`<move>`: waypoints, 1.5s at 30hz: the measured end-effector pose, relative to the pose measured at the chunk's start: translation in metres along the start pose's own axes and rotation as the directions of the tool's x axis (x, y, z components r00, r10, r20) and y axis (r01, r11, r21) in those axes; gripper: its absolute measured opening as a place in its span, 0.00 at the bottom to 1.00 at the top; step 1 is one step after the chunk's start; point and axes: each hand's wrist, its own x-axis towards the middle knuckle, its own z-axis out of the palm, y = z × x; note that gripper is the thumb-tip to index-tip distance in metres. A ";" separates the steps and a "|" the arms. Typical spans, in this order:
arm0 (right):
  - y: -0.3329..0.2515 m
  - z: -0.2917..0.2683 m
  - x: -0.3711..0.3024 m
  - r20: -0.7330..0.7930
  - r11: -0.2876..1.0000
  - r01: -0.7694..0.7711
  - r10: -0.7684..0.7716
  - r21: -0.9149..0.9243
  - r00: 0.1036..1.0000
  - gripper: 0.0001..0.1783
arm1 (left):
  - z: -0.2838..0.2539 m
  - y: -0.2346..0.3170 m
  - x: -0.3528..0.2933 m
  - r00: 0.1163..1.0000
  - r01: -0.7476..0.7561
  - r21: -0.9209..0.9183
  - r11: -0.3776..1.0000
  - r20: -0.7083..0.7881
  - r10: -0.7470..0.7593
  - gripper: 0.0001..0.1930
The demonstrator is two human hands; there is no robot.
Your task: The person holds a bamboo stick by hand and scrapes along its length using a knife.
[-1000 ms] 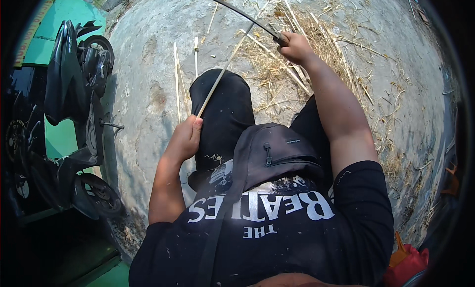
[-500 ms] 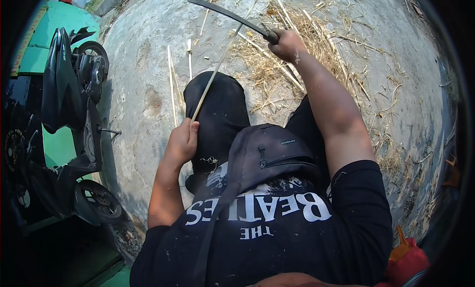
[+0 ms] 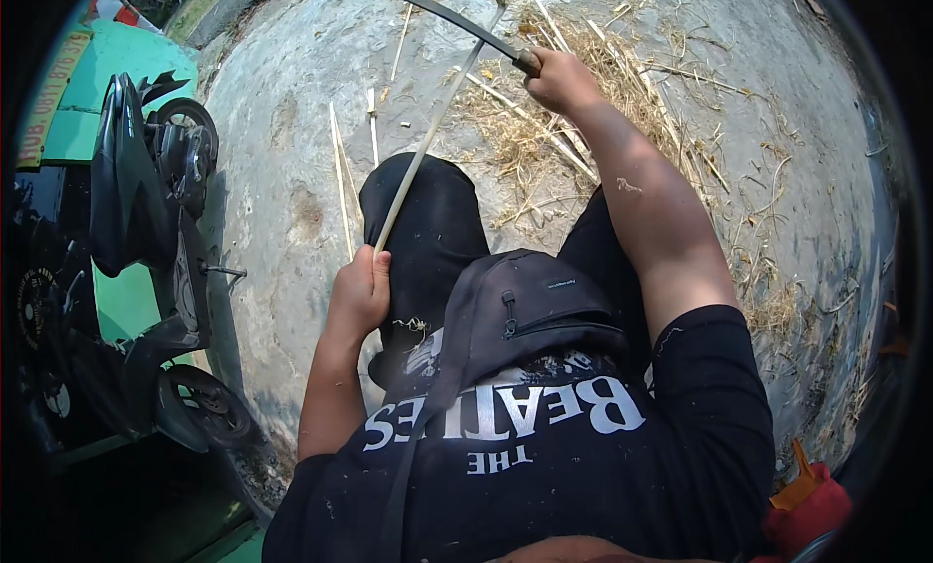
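My left hand (image 3: 360, 291) is closed around the near end of a long pale strip, apparently bamboo (image 3: 425, 150). The strip slants up and away across my left knee, and its far end reaches the ground near the upper edge. Out in front, my right hand (image 3: 564, 80) grips the handle of a long, dark, curved blade like a sickle or machete (image 3: 442, 12). Its tip points to the left. The blade crosses the strip near the strip's far part; whether they touch I cannot tell.
Shavings (image 3: 520, 126) and several pale strips (image 3: 342, 165) lie on the rough concrete ground (image 3: 277, 145). At the left a black motorbike (image 3: 146, 184) stands beside a green surface (image 3: 126, 63). A dark bag (image 3: 544, 306) rests across my lap. Something red (image 3: 812, 510) shows at lower right.
The strip appears turned, showing a broader face. The blade and my right hand have shifted slightly, still crossing the strip. Both hands keep their grip, and the whole view has moved a little.
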 end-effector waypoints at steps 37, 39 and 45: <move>-0.017 -0.003 -0.030 0.078 0.827 0.394 -0.398 -0.400 0.914 0.04 | -0.066 -0.043 -0.055 0.938 0.295 -0.093 0.951 0.216 -0.270 0.27; -0.031 -0.004 -0.041 0.148 0.778 0.524 -0.506 -0.348 0.850 0.04 | -0.062 -0.055 -0.060 0.947 0.277 -0.096 0.956 0.199 -0.254 0.26; 0.007 -0.018 -0.009 -0.020 0.971 0.070 -0.077 -0.229 0.997 0.08 | -0.054 -0.054 -0.058 0.978 0.176 0.007 0.984 0.112 -0.175 0.25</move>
